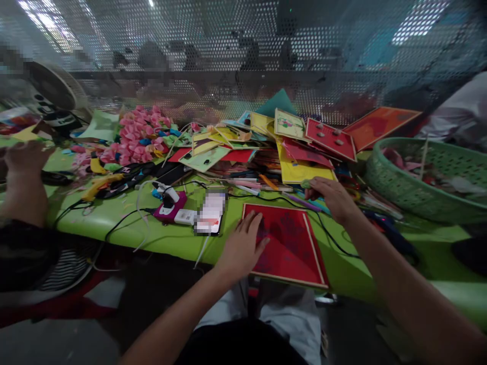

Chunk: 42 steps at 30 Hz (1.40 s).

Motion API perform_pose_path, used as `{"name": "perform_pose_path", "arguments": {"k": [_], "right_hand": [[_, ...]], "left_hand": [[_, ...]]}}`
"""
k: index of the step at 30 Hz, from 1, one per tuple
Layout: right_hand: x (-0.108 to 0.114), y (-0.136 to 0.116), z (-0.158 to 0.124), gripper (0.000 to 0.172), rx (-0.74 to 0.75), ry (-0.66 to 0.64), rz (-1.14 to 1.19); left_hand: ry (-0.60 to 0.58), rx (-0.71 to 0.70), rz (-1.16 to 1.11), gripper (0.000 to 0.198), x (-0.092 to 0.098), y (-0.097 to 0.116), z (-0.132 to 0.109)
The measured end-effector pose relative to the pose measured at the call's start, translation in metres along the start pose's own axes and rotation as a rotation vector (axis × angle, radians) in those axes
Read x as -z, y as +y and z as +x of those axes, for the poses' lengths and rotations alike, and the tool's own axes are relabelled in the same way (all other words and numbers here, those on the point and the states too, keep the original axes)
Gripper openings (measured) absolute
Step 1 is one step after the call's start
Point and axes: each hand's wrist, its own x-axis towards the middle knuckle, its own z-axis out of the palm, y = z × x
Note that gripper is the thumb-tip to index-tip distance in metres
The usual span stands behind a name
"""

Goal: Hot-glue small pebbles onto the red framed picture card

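Note:
A red square panel (291,243) with pale edge strips and a faint dark pattern lies on the green table at its front edge. My left hand (243,243) rests flat on the panel's left side, fingers stretched out. Beyond the panel's far right corner, my right hand (329,197) is raised, its fingers pinched on a small light-green piece (305,184). What that piece is made of is too small to tell. Just behind it lies a yellow card (300,170), part of a heap of coloured cards.
A phone (210,213) and a purple power strip (170,208) with cables sit left of the panel. Yellow glue guns (101,183) and pink paper petals (142,132) lie farther left, near another person's hand (26,157). A green basket (429,177) stands at right.

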Motion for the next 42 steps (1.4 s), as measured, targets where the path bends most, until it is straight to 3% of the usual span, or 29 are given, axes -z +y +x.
{"name": "perform_pose_path", "arguments": {"k": [4,9,12,18,26,31,36,42], "right_hand": [[-0.006,-0.002,0.007,0.043,-0.005,-0.057,0.024],[-0.003,0.005,-0.004,0.047,-0.001,-0.149,0.028],[0.000,0.009,-0.013,0.046,-0.006,-0.189,0.014],[0.001,0.003,-0.020,0.050,0.060,-0.248,-0.147],[-0.006,0.007,-0.024,0.045,0.082,-0.199,-0.311],[-0.009,0.002,-0.027,0.037,0.178,-0.164,-0.452],[-0.009,0.001,-0.027,0.034,0.209,-0.178,-0.475],[-0.011,-0.004,-0.028,0.037,0.266,-0.172,-0.564]], "left_hand": [[0.026,0.063,-0.008,0.058,-0.007,0.007,0.020],[0.147,0.022,-0.143,0.046,0.009,0.023,0.043],[0.162,-0.023,-0.438,0.036,0.016,0.032,0.071],[-0.035,0.078,-1.114,0.026,0.001,0.036,0.123],[-0.119,0.205,-1.449,0.040,-0.011,0.028,0.121],[-0.104,0.284,-1.487,0.042,-0.014,0.028,0.118],[-0.186,0.272,-1.542,0.046,-0.010,0.030,0.116],[-0.147,0.336,-1.536,0.038,-0.007,0.029,0.113]]}}
